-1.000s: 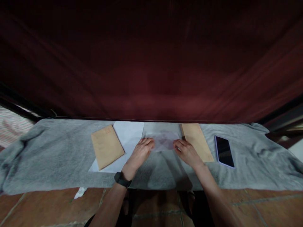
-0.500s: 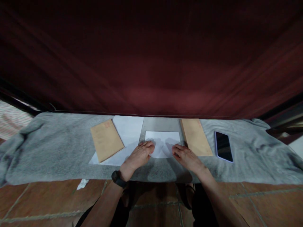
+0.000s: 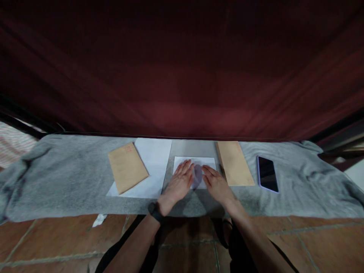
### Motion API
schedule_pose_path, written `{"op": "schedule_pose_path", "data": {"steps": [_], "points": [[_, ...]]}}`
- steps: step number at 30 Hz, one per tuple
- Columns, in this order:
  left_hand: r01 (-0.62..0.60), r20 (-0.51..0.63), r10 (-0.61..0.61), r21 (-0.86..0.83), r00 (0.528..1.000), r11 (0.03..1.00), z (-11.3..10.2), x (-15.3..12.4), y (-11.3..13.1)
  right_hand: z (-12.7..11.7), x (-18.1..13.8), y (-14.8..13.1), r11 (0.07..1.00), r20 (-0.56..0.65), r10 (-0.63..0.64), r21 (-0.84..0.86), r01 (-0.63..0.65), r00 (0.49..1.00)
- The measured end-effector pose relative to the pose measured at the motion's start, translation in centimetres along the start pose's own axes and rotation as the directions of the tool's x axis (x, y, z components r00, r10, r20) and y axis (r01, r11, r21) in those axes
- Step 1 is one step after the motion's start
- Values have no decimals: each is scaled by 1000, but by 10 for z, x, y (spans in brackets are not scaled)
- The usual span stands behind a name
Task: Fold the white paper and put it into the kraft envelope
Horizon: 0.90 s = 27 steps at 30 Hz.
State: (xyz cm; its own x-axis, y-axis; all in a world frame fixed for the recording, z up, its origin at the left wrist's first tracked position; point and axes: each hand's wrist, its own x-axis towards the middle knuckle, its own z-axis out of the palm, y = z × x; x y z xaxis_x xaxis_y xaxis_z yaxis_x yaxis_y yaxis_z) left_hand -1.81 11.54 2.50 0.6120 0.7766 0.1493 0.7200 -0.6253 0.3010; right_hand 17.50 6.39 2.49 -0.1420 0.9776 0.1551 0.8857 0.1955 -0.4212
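Note:
A white sheet of paper [image 3: 196, 183], which looks folded, lies on the grey cloth in front of me. My left hand [image 3: 181, 179] rests flat over its left part, fingers stretched toward the far edge. Over the right part lies my right hand [image 3: 215, 182], also with straight fingers. A narrow strip of paper shows between the two hands. To the right of my right hand is a stack of brown envelopes [image 3: 235, 163]. On the left, another brown envelope [image 3: 127, 167] overlaps white paper sheets [image 3: 156, 159].
A phone [image 3: 267, 173] in a purple case lies right of the envelope stack. The grey cloth [image 3: 74, 174] covers the long surface, with a dark red curtain [image 3: 193, 83] behind it. A crumpled white tissue [image 3: 99, 220] lies on the tiled floor.
Both hands, curled at the paper's sides before, have moved inward and now lie with fingers extended on it. The envelopes and phone stay in place.

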Motion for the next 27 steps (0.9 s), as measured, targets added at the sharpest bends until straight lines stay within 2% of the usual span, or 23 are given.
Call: {"op": "schedule_pose_path", "data": {"steps": [4,8,21,27], "points": [[48,21,-50,78,999,996,33,3,13,33,1,-15,999,-42,-38,-24,37,998],[76,21,-79,144,997,987,47,5,12,50,-1,-17,997,-61,-21,-78,16,998],[282,-112,-266,176,958,943,36,6,-22,56,-6,10,967,-246,108,-200,-159,963],[314,-157,-289,172,944,934,30,12,-17,53,7,5,960,-263,182,-160,-229,948]]}}
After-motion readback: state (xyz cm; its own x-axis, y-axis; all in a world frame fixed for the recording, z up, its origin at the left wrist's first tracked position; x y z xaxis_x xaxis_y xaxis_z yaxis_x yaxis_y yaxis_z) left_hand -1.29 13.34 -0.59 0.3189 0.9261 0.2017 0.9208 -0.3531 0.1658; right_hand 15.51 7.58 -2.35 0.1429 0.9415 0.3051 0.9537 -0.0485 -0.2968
